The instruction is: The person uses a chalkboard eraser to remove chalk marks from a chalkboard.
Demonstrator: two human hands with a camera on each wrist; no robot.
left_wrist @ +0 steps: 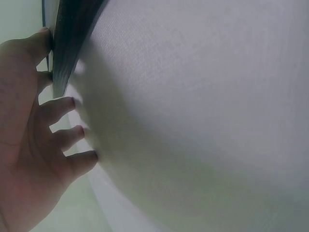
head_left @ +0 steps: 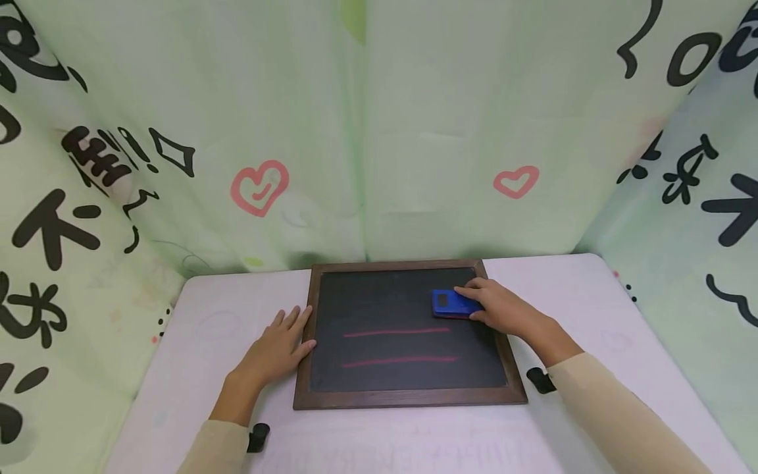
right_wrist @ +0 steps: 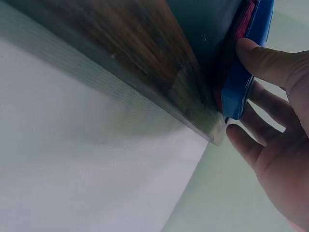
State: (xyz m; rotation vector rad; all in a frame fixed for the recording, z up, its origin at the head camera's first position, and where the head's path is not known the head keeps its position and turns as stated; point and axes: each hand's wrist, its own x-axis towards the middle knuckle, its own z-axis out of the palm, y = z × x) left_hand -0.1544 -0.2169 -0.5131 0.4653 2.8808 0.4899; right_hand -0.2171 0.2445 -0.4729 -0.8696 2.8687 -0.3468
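We hold a blue eraser (head_left: 453,304) flat on the dark slate of a wood-framed chalkboard (head_left: 408,397), in its upper right part, just above the right end of the upper of two red chalk lines (head_left: 395,332). The right wrist view shows the eraser's blue back and a reddish pad beneath it, pressed against the board next to the brown frame.

Our right hand (head_left: 503,308) grips the eraser, fingers curled over its top and side and the thumb on its near edge. Our left hand (head_left: 278,349) lies flat with straight, spread fingers on the table, its fingertips touching the board's left frame edge; the left wrist view shows these fingers (left_wrist: 67,104) against the dark edge, bracing it.

As for progress, both red lines, the upper one and the lower one (head_left: 399,360), look whole and unsmudged from end to end. The slate above them, where the eraser sits, is dark and bare, with no chalk marks that we can make out. So we judge that the wiping of these two lines is not yet done: the eraser is placed and gripped, the board is steadied, and both strokes remain on the slate.

The board lies near the middle of a pale pink table (head_left: 592,283), its far edge close to a light green curtain (head_left: 414,131) printed with pink hearts and black scribbles, which hangs around three sides. Beige sleeves (head_left: 616,408) cover both our forearms.
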